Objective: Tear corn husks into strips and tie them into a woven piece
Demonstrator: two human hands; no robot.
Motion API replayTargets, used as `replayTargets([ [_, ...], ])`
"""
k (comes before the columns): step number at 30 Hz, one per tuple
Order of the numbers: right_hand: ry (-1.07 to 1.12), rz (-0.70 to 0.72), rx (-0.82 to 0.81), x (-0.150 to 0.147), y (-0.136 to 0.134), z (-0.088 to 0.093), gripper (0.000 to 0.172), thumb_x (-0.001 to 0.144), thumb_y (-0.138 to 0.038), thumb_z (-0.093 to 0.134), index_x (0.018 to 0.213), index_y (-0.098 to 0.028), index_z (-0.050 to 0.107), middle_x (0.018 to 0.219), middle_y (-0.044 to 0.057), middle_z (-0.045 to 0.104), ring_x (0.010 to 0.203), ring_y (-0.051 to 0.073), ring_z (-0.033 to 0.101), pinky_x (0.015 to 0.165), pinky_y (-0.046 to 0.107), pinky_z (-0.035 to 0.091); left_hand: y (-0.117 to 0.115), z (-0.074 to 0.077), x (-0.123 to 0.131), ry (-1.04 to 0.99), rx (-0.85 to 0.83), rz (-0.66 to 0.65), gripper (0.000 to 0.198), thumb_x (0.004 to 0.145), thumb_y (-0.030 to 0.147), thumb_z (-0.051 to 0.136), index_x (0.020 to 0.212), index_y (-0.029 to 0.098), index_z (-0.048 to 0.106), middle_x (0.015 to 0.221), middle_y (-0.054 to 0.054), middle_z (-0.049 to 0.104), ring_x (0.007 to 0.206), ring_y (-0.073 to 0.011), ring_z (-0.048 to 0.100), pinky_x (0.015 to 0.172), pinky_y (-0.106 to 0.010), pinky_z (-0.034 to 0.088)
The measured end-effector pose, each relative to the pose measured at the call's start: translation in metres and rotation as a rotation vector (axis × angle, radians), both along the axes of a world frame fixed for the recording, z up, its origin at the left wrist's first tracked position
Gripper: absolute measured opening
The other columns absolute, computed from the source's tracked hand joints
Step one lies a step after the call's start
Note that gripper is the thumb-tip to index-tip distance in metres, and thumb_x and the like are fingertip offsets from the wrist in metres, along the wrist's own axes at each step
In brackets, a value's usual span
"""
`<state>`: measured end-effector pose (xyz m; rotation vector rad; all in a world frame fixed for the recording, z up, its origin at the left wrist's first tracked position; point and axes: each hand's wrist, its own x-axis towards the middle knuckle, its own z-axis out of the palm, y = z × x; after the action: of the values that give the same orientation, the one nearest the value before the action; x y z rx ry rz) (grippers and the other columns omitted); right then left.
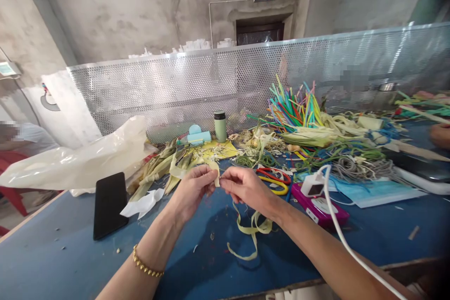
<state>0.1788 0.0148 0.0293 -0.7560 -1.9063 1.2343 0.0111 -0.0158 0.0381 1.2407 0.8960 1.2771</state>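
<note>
My left hand (192, 191) and my right hand (246, 186) meet above the blue table (70, 253). Both pinch one pale yellow-green leaf strip (215, 172) between their fingertips. The strip runs under my right hand and trails down in loops (250, 230) onto the table. A gold bead bracelet (146, 266) circles my left wrist. Just behind my hands lie more pale husk strips (160, 168) and red and yellow loops (277, 180).
A black phone (109, 204) lies at left beside a big plastic bag (80, 157). A magenta power bank (320, 206) with white cable, a face mask (378, 192), coloured strips (293, 105) and a green bottle (220, 126) sit before the perforated screen (246, 75). Another person's hand (440, 133) shows far right.
</note>
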Motion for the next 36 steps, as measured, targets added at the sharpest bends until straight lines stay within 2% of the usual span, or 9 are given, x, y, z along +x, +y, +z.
replayTargets([
  [2,0.040,-0.074,0.018,-0.001,0.002,0.001,0.026,0.085,-0.041,0.059,0.085,-0.015,0.060,0.068,-0.001,0.059,0.044,0.007,0.049,0.038,0.019,0.036,0.001,-0.001,0.000,0.069,0.010,0.055,0.029,0.072,0.038,0.072,0.064,0.015,0.056,0.054,0.002,0.050,0.049,-0.0080,0.042,0.050,-0.023,0.030],
  [4,0.046,-0.090,0.027,-0.001,0.003,0.000,0.024,0.085,-0.039,0.058,0.086,-0.015,0.060,0.069,-0.001,0.060,0.043,0.008,0.049,0.038,0.020,0.036,0.002,-0.003,0.002,0.164,0.046,0.098,0.029,0.072,0.039,0.069,0.063,0.016,0.054,0.050,0.003,0.049,0.047,-0.0082,0.041,0.049,-0.023,0.030],
  [8,-0.030,-0.141,0.144,-0.001,0.004,-0.004,0.016,0.084,-0.030,0.058,0.076,-0.016,0.059,0.058,-0.003,0.057,0.042,0.008,0.050,0.042,0.020,0.038,0.004,-0.009,0.007,0.348,0.138,0.192,0.031,0.077,0.042,0.062,0.062,0.018,0.050,0.049,0.003,0.051,0.044,-0.0092,0.044,0.046,-0.023,0.032],
  [14,-0.121,-0.229,0.229,-0.003,0.002,-0.004,0.010,0.079,-0.020,0.056,0.070,-0.016,0.057,0.058,-0.001,0.060,0.044,0.009,0.050,0.046,0.021,0.038,0.007,-0.020,0.013,0.493,0.228,0.257,0.025,0.084,0.034,0.053,0.065,0.020,0.044,0.052,0.004,0.054,0.039,-0.0098,0.049,0.042,-0.022,0.036],
  [20,-0.134,-0.247,0.254,-0.006,0.001,-0.004,0.008,0.077,-0.013,0.053,0.070,-0.018,0.054,0.059,0.000,0.064,0.050,0.010,0.052,0.051,0.022,0.039,0.005,-0.021,0.018,0.401,0.179,0.207,0.024,0.085,0.036,0.052,0.069,0.021,0.042,0.051,0.005,0.056,0.036,-0.0114,0.051,0.038,-0.022,0.035],
  [27,-0.266,-0.366,0.516,-0.011,0.002,-0.014,0.014,0.078,-0.012,0.052,0.068,-0.019,0.048,0.059,-0.001,0.059,0.054,0.011,0.048,0.054,0.023,0.034,0.005,-0.022,0.015,0.438,0.162,0.219,0.027,0.085,0.038,0.052,0.067,0.021,0.041,0.047,0.005,0.053,0.033,-0.0104,0.049,0.034,-0.019,0.031],
  [32,-0.278,-0.365,0.666,-0.010,0.008,-0.021,0.016,0.080,-0.011,0.053,0.068,-0.020,0.045,0.061,-0.001,0.055,0.055,0.011,0.047,0.054,0.024,0.032,0.005,-0.023,0.015,0.424,0.141,0.230,0.028,0.083,0.038,0.053,0.065,0.020,0.042,0.045,0.006,0.050,0.030,-0.0085,0.045,0.034,-0.018,0.028],
  [34,-0.250,-0.339,0.670,-0.009,0.008,-0.019,0.015,0.081,-0.011,0.052,0.070,-0.019,0.046,0.061,-0.001,0.055,0.055,0.011,0.048,0.054,0.023,0.033,0.004,-0.023,0.016,0.366,0.109,0.214,0.028,0.082,0.039,0.055,0.065,0.020,0.042,0.045,0.006,0.050,0.030,-0.0083,0.043,0.033,-0.018,0.027],
  [36,-0.201,-0.284,0.604,-0.008,0.005,-0.015,0.013,0.084,-0.012,0.051,0.073,-0.019,0.050,0.061,-0.002,0.056,0.054,0.011,0.049,0.054,0.023,0.035,0.004,-0.021,0.016,0.299,0.089,0.197,0.029,0.081,0.040,0.056,0.066,0.020,0.042,0.046,0.005,0.051,0.030,-0.0085,0.044,0.033,-0.018,0.026],
])
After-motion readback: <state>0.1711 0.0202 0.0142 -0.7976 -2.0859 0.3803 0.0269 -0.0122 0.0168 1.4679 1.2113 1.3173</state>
